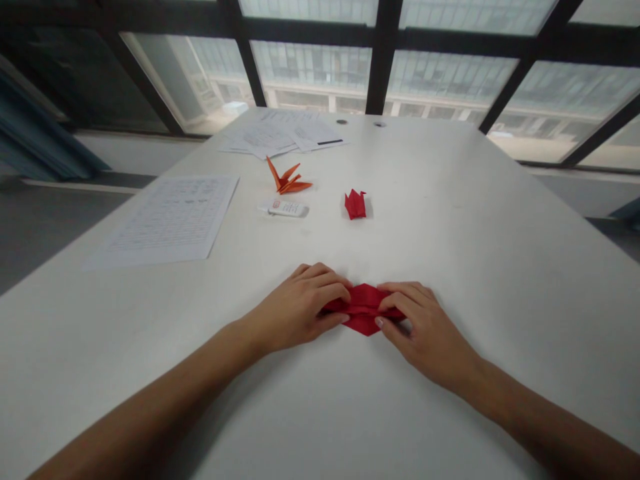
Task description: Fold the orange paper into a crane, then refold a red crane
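Observation:
A folded piece of red origami paper (365,325) lies on the white table between my two hands. It has a crease line running across its middle and pointed edges at top and bottom. My left hand (305,307) grips its left end, thumb below and fingers above. On the right end, the thumb and fingers of my right hand (423,323) are closed around the paper. Both ends of the paper are partly hidden under my fingers.
Farther back on the table (500,267) sit a small red origami figure (355,205), an orange paper crane (289,181) and a white glue bottle (287,209). A printed sheet (170,217) lies at left, with more papers (280,133) near the windows.

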A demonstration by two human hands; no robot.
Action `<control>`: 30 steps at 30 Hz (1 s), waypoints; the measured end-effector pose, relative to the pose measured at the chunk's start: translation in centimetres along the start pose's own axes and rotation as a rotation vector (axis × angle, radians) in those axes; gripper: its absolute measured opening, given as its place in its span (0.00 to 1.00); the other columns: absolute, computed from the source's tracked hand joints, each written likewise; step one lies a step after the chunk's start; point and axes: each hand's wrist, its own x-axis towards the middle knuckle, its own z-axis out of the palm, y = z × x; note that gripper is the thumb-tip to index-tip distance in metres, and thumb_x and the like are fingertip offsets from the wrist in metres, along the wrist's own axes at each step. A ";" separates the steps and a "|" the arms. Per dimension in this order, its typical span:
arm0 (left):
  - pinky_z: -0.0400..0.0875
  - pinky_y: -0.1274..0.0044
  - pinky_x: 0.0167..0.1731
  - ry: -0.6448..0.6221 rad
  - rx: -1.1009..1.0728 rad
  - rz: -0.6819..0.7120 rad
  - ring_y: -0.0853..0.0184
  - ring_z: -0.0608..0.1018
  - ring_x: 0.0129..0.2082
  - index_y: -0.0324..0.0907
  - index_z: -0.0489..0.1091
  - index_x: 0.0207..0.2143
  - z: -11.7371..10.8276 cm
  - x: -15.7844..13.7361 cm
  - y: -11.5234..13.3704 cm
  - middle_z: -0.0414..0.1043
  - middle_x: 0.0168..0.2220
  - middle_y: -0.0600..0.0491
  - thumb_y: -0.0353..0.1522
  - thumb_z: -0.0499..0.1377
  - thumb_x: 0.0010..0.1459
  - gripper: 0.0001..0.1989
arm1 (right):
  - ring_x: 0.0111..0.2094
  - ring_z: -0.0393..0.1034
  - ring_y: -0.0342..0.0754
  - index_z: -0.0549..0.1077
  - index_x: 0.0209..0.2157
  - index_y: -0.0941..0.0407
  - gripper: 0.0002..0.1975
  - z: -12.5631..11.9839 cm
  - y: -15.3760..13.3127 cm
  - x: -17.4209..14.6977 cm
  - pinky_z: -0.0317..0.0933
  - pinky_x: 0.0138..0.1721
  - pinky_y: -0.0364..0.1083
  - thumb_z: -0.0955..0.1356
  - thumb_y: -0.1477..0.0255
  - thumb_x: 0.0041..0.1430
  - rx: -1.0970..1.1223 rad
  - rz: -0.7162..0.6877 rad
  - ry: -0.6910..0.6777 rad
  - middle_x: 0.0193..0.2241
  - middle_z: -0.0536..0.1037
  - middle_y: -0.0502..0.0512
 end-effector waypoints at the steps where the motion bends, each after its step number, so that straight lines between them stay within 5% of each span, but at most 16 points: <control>1: 0.63 0.67 0.51 0.007 -0.006 0.010 0.60 0.73 0.51 0.46 0.72 0.45 0.0 0.0 -0.1 0.77 0.52 0.53 0.37 0.61 0.67 0.07 | 0.56 0.69 0.56 0.73 0.40 0.52 0.06 0.0 0.0 0.0 0.60 0.58 0.59 0.70 0.76 0.63 -0.005 0.000 0.002 0.52 0.77 0.57; 8: 0.67 0.69 0.51 0.083 -0.070 0.072 0.60 0.75 0.48 0.45 0.70 0.52 0.4 0.0 0.2 0.76 0.48 0.49 0.32 0.60 0.67 0.12 | 0.51 0.71 0.58 0.68 0.53 0.52 0.22 0.2 0.1 0.1 0.62 0.54 0.60 0.71 0.79 0.59 -0.034 0.024 0.040 0.50 0.78 0.59; 13: 0.67 0.69 0.48 0.072 -0.090 0.023 0.59 0.76 0.47 0.45 0.65 0.58 0.4 0.0 0.5 0.76 0.47 0.49 0.33 0.61 0.65 0.20 | 0.43 0.71 0.55 0.70 0.50 0.53 0.16 0.2 0.0 0.2 0.61 0.49 0.57 0.69 0.80 0.62 -0.056 -0.054 0.070 0.40 0.80 0.55; 17: 0.68 0.68 0.49 0.054 -0.171 0.027 0.59 0.75 0.45 0.44 0.70 0.50 -0.1 0.1 0.5 0.77 0.44 0.50 0.30 0.63 0.61 0.15 | 0.40 0.70 0.52 0.74 0.42 0.53 0.10 -0.1 -0.1 0.1 0.61 0.47 0.55 0.66 0.81 0.65 -0.008 -0.132 0.083 0.37 0.79 0.53; 20: 0.69 0.68 0.51 0.088 -0.400 -0.021 0.60 0.76 0.47 0.44 0.72 0.47 -0.2 0.0 0.5 0.77 0.45 0.50 0.31 0.65 0.60 0.13 | 0.39 0.71 0.49 0.75 0.40 0.54 0.09 -0.5 -0.4 0.1 0.64 0.42 0.50 0.66 0.81 0.65 0.159 -0.044 0.118 0.37 0.76 0.54; 25: 0.71 0.66 0.53 0.224 -1.063 -0.124 0.58 0.78 0.52 0.46 0.64 0.58 0.7 -0.2 1.1 0.76 0.50 0.46 0.36 0.67 0.60 0.26 | 0.32 0.70 0.47 0.73 0.36 0.53 0.04 -1.2 -1.3 0.3 0.63 0.32 0.46 0.66 0.73 0.65 0.463 0.330 0.055 0.32 0.76 0.51; 30: 0.64 0.56 0.62 0.150 -1.485 -0.059 0.50 0.73 0.60 0.48 0.65 0.62 0.9 0.4 1.6 0.70 0.61 0.42 0.49 0.63 0.61 0.31 | 0.27 0.67 0.44 0.72 0.37 0.54 0.04 -1.1 -2.0 0.3 0.59 0.25 0.43 0.67 0.68 0.64 0.796 0.511 -0.002 0.28 0.75 0.49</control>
